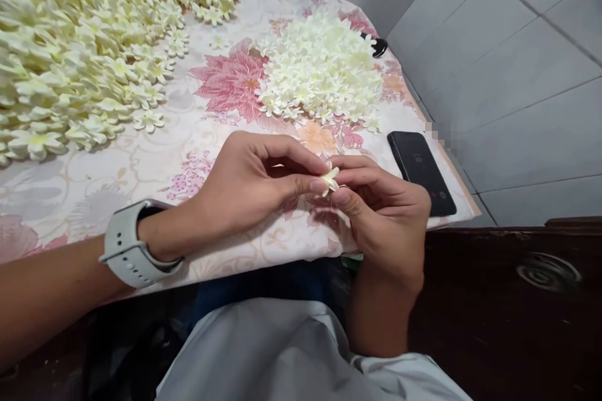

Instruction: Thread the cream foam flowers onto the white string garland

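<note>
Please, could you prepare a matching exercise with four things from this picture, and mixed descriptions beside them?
1. small flower
2. watch strap
3. phone
4. larger flower heap

A. black, lying flat
B. upper left of the picture
C. between the left hand and the right hand
D. pale grey, worn

Pairs: 1-C, 2-D, 3-A, 4-B
</note>
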{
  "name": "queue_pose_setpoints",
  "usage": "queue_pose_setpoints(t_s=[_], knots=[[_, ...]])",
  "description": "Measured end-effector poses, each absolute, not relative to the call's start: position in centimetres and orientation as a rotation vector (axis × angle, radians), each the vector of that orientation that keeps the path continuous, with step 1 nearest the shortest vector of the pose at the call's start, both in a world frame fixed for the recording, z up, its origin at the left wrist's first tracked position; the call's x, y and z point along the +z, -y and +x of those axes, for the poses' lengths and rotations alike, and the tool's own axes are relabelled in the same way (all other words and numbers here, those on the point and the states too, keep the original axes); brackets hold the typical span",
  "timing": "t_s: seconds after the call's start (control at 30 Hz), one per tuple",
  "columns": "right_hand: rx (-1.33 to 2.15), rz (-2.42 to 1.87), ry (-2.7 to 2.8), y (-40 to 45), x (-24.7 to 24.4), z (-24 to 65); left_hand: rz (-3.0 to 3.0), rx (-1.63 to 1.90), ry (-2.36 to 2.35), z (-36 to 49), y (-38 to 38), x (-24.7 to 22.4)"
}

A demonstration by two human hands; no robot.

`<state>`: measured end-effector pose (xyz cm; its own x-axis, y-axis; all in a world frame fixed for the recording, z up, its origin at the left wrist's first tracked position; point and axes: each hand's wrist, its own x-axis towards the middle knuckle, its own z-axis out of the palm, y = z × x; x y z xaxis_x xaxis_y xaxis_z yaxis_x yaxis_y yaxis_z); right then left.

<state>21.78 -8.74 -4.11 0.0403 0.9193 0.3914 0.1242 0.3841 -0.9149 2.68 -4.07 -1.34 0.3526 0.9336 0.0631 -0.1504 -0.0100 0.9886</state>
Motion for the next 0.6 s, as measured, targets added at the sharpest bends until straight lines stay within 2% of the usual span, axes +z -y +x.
queue_pose_setpoints(t_s=[0.3, 0.6], knots=[[0.806, -0.93, 1.41, 8.61, -4.65, 22.18, 1.269, 1.004, -0.773, 2.79, 4.22, -0.94], [0.724, -1.023, 1.465, 8.92, -4.43, 21.89, 1.289, 1.054, -0.802, 2.78, 4.29, -0.75]])
